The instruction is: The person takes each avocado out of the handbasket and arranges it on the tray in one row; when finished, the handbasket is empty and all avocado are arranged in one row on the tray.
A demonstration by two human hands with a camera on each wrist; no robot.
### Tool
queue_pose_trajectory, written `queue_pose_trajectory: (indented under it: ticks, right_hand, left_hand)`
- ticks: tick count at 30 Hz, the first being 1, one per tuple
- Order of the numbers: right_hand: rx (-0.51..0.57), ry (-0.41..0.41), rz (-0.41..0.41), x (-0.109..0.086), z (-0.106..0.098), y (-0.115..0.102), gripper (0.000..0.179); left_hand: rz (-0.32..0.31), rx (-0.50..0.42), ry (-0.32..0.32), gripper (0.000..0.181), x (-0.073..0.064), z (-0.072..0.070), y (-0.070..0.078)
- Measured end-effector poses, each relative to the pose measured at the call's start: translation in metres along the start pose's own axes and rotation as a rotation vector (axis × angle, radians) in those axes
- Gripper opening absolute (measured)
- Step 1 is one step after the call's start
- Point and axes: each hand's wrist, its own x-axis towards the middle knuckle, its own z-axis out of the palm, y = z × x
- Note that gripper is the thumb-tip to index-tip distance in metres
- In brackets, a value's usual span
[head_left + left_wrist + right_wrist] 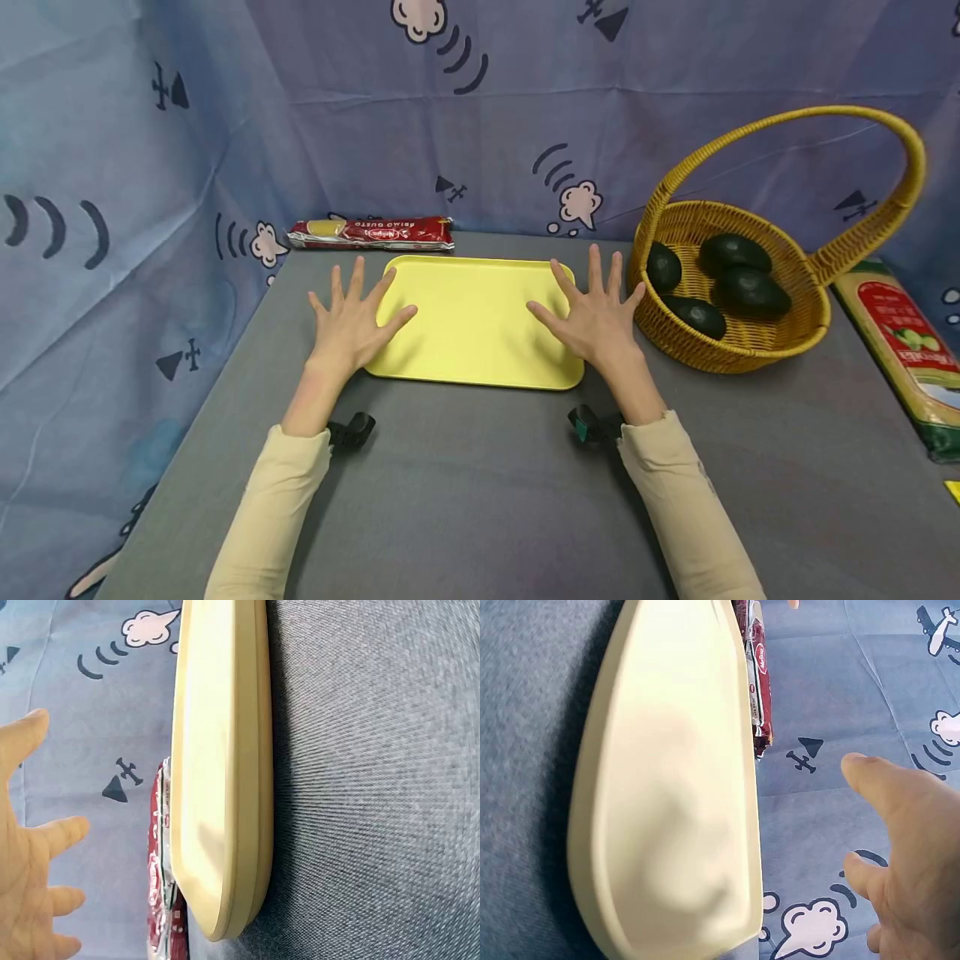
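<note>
The person's left hand (347,329) is held with its fingers spread wide, gripping nothing, raised over the left short side of a yellow rectangular tray with rounded corners and a low rim (472,317). The right hand (596,321) is likewise spread, its fingers apart and holding nothing, over the tray's right short side; in the head view its little finger overlaps the basket, and whether they touch cannot be told. The hands' shadows fall on the tray, which lies flat towards the back edge of the grey table surface (465,483), its long sides running roughly along that edge.

Dark devices (351,431) sit at both wrists, just beyond the cuffs of cream sleeves (277,492).

Behind the tray, a long red shiny packet (371,234) lies along the back edge, near the back left corner. Just right of the tray stands a yellow-brown woven basket with a tall arched handle (697,357), holding four dark green, oval avocados (750,292). Beyond it, a beige, red and green flat bag (896,333) lies along the right edge. A blue-purple printed cloth (337,142) hangs behind the surface.
</note>
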Motion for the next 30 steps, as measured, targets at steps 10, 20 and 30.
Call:
queue_pose_trajectory:
  ticks: [10, 20, 30]
  right_hand:
    - [-0.009, 0.005, -0.020, -0.002, 0.005, 0.002, 0.080]
    - [0.005, -0.011, -0.037, -0.008, 0.005, 0.008, 0.079]
    - [0.066, -0.022, -0.085, -0.018, 0.004, 0.013, 0.079]
  left_hand:
    - [-0.011, -0.059, -0.024, 0.081, -0.006, 0.001, -0.009]
    - [0.247, -0.320, -0.288, 0.074, -0.006, -0.007, -0.032]
    - [0.279, -0.353, -0.346, 0.066, -0.003, -0.003, -0.046]
